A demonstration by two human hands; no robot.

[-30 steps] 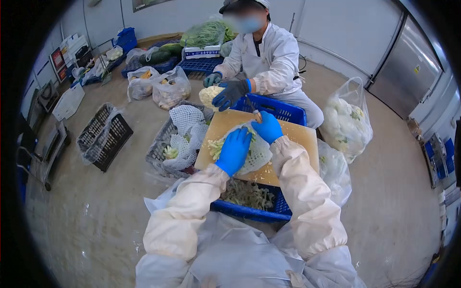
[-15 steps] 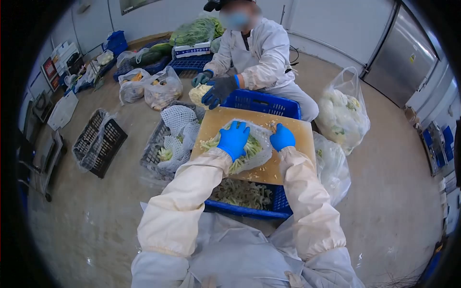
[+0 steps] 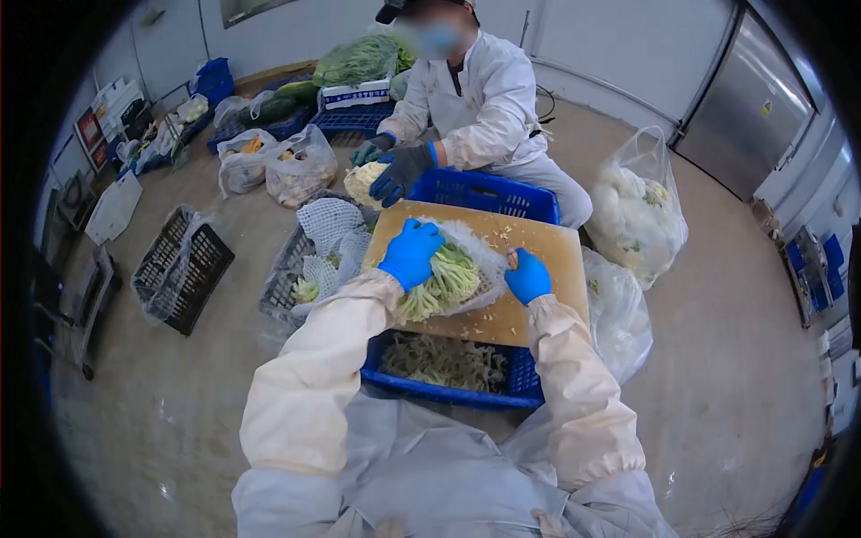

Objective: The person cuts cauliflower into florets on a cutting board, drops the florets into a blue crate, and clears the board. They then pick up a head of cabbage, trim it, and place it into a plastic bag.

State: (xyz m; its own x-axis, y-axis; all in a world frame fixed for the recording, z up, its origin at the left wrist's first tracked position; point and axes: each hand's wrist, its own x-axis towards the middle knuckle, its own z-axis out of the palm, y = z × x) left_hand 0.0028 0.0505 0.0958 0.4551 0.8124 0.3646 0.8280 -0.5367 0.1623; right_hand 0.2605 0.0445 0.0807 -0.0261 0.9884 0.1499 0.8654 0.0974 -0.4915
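Observation:
A pale green cauliflower, stalks showing, lies tilted on the yellow cutting board in a white foam net. My left hand, in a blue glove, grips its upper left side; the fingertips are partly hidden. At the board's right side my right hand, also blue-gloved, is closed around what looks like a small knife, little of which shows. Small white scraps are scattered over the board. Below the board, a blue crate holds trimmings.
Across the board a co-worker in dark gloves holds a cauliflower head. A crate with foam nets stands left, a black crate farther left. Bags of cauliflower stand right. Greens lie at the back.
My left hand has moved left, and the cauliflower has turned so that more of its stalks show. My right hand has shifted slightly down, still closed.

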